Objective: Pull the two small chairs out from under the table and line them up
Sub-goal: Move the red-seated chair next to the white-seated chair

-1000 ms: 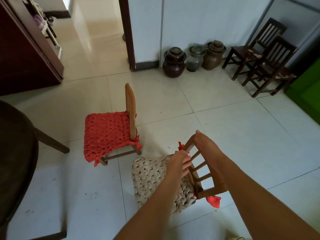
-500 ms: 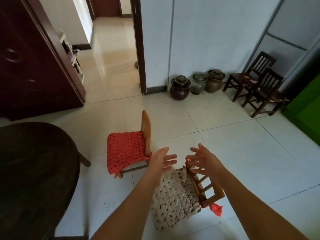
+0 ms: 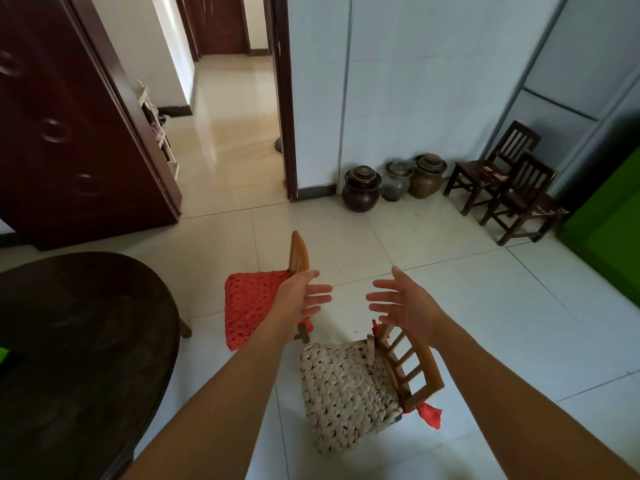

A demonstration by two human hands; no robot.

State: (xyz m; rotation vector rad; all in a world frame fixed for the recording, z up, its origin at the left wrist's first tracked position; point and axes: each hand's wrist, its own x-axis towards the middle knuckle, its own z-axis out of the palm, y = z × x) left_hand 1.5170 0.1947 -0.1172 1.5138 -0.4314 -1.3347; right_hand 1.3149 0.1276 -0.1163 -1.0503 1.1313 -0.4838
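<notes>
Two small wooden chairs stand on the tiled floor to the right of the dark round table (image 3: 69, 341). The farther chair with the red knitted cushion (image 3: 252, 306) has its back on the right. The nearer chair with the cream knitted cushion (image 3: 346, 389) has a slatted back and red ties, and sits just behind and right of the red one. My left hand (image 3: 304, 296) hovers open over the red chair's right edge. My right hand (image 3: 401, 303) hovers open above the cream chair's back. Neither hand touches a chair.
Three ceramic jars (image 3: 394, 181) line the far wall. Two dark wooden chairs (image 3: 505, 181) stand in the right corner beside a green surface (image 3: 609, 230). A dark cabinet (image 3: 62, 133) is at the left, with an open doorway (image 3: 232, 133) beyond.
Both hands let go of the cream chair's back and lifted away with fingers spread. The view rose and tilted up, showing more of the table and doorway.
</notes>
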